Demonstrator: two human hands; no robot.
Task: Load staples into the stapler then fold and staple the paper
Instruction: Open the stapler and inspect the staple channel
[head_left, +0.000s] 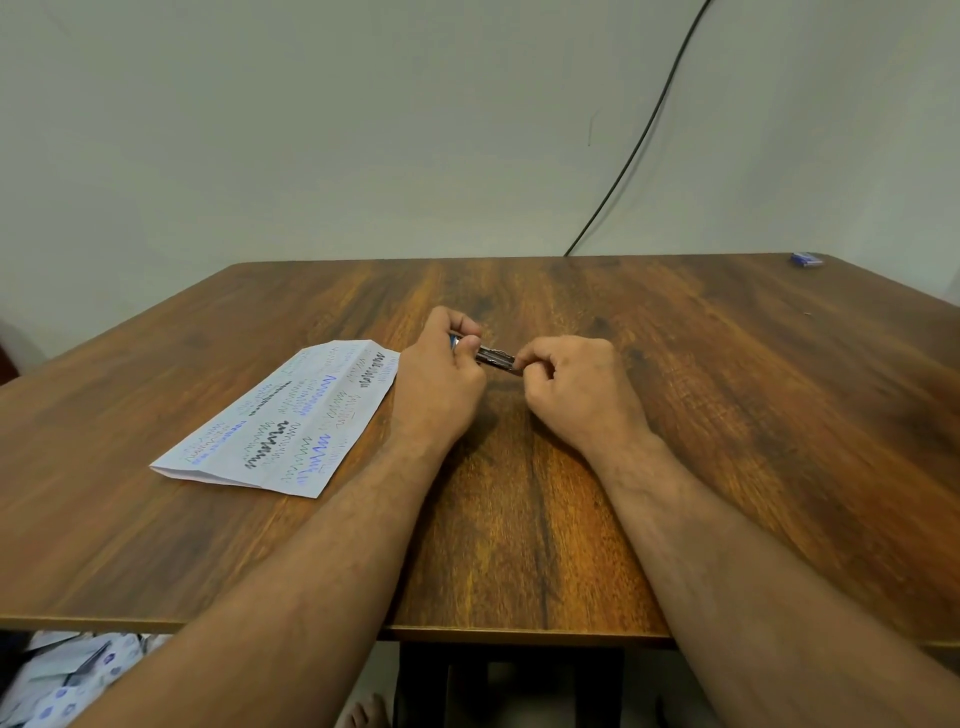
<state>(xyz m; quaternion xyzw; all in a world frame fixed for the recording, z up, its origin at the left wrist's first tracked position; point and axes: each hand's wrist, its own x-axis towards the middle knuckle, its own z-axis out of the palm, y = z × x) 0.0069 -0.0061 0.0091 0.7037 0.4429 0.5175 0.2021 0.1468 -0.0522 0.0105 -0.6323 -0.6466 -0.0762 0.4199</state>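
A small stapler (493, 357), blue at one end with a metal body, is held just above the middle of the wooden table (727, 415). My left hand (441, 374) grips its blue left end between thumb and fingers. My right hand (576, 384) pinches the metal right end with thumb and forefinger. Whether staples are inside is hidden by my fingers. A folded sheet of paper (280, 421) covered in blue and black scribbles lies flat to the left of my left hand, its near corner just beside my wrist.
A small blue box (808, 259) sits at the table's far right corner. A black cable (639, 140) runs down the wall behind the table. Printed papers (67, 675) lie on the floor below the front left edge.
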